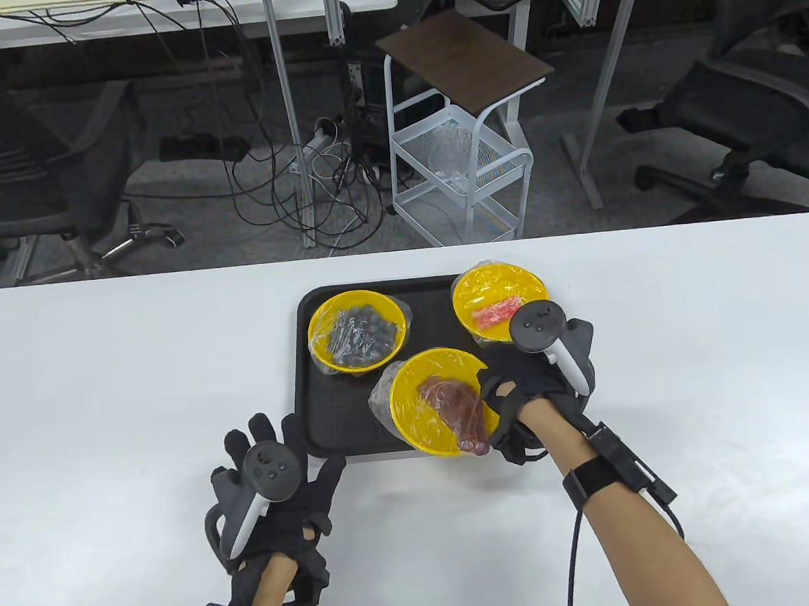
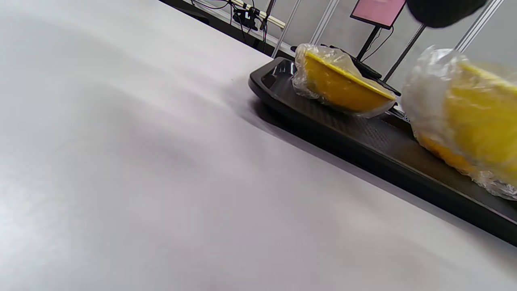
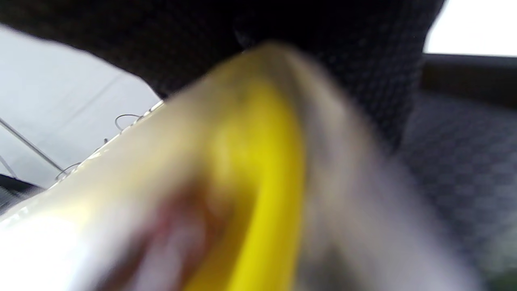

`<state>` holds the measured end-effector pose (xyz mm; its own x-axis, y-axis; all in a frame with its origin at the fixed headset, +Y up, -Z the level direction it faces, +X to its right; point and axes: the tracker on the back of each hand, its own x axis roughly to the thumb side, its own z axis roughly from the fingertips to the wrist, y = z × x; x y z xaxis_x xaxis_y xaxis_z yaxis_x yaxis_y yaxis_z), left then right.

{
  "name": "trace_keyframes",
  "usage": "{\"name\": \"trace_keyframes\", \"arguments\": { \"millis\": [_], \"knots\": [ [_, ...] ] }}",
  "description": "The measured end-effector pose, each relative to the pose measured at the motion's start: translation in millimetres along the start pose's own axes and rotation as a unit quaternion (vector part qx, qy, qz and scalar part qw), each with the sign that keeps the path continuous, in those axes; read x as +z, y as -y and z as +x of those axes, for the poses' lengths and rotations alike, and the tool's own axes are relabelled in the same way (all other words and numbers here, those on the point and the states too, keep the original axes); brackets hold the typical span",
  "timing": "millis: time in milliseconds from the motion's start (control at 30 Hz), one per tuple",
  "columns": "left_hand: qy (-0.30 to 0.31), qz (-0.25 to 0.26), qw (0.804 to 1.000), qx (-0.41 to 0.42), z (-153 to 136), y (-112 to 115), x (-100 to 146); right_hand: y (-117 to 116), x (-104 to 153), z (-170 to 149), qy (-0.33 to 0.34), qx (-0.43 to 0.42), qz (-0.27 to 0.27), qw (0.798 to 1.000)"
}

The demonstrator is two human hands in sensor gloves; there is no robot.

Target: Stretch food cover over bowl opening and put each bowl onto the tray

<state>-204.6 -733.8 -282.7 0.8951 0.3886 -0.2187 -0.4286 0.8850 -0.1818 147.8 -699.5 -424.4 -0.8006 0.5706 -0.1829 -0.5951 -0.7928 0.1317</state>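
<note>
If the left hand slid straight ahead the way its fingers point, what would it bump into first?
Probably the near-left edge of the black tray. The left hand lies flat on the white table, fingers aimed up-right, though depth is hard to judge.

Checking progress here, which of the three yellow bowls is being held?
The near bowl with brown food; the right hand grips its rim.

The left hand (image 1: 279, 488) is lying flat with fingers spread; the right hand (image 1: 523, 391) is curling its fingers, forearm reaching forward.
</note>
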Motion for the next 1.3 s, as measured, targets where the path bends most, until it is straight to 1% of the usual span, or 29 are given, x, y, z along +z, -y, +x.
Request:
{"name": "trace_keyframes", "arguments": {
  "millis": [167, 367, 667, 767, 833, 900, 1000, 1133, 1200, 1233, 1267, 1300],
  "knots": [
    [0.000, -0.007, 1.000, -0.003, 1, 1, 2, -16, -18, -7, -0.030, 0.007, 0.003, 1.000],
    [-0.003, -0.014, 1.000, -0.009, -1, 3, -1, -23, -25, -13, -0.046, 0.003, 0.001, 0.999],
    [-0.004, -0.027, 1.000, -0.012, 0, 6, -1, -23, -29, -24, -0.064, -0.027, 0.028, 0.997],
    [-0.005, -0.032, 0.999, -0.013, 1, 7, -1, -20, -28, -28, -0.069, -0.044, 0.043, 0.996],
    [-0.005, -0.035, 0.999, -0.010, 1, 7, 0, -14, -24, -32, -0.072, -0.054, 0.046, 0.995],
    [-0.005, -0.037, 0.999, -0.008, 1, 7, 0, -4, -19, -34, -0.073, -0.057, 0.048, 0.995],
    [-0.005, -0.039, 0.999, -0.008, 1, 7, 0, 16, -5, -36, -0.061, -0.074, 0.028, 0.995],
    [-0.003, -0.046, 0.999, -0.008, 1, 8, 0, 43, 26, -35, -0.016, -0.075, 0.022, 0.997],
    [0.000, -0.050, 0.999, -0.010, 2, 9, 0, 49, 44, -37, 0.019, -0.065, 0.019, 0.997],
    [0.002, -0.052, 0.999, -0.015, 3, 9, -1, 50, 54, -38, 0.045, -0.064, 0.041, 0.996],
    [0.004, -0.053, 0.998, -0.020, 4, 10, -2, 52, 64, -41, 0.054, -0.057, 0.056, 0.995],
    [0.007, -0.055, 0.998, -0.030, 5, 10, -3, 53, 73, -43, 0.065, -0.049, 0.057, 0.995]
  ]
}}
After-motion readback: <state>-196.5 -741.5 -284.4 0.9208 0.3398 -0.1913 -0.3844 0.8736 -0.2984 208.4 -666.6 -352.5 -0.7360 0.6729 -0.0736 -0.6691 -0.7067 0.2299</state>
